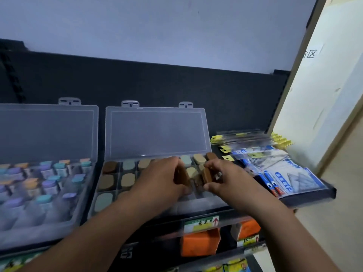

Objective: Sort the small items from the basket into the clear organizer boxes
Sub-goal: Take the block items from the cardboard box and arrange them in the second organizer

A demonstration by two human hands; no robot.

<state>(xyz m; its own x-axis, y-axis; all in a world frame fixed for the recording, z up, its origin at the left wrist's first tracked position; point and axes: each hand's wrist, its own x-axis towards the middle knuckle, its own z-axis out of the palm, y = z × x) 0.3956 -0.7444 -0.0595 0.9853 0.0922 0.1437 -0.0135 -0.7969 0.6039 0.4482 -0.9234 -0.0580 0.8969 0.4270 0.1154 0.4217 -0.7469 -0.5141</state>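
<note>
- Our left hand (163,177) curls round one brown piece, the left piece (181,176). Our right hand (225,177) pinches another, the right piece (207,175), with the thumb below and the fingers (214,163) above.
- Both pieces hang over the near right cells of the right box (196,207), which stands on the shelf (314,195) with its lid (157,132) propped open. They are just beside each other; motion blur keeps us from telling whether they touch.
- We judge them light and stiff, much like the capped pieces already in the far and left cells. A two-finger pinch should carry one with little squeeze.
- Their sides look smooth, so we expect some slip. We would hold across the broad cap, thumb against forefinger, rather than by the narrower body below.
- The cells look snug. We think each piece must go in upright and straight, released only once it is seated, or it may tip onto a divider.
- The thin clear walls probably flex, so we would avoid leaning on the rim.
- The left box (49,228) holds pastel-capped pieces and is also open. Packets (275,169) lie at the right end of the shelf.
- The basket is out of view.
</note>
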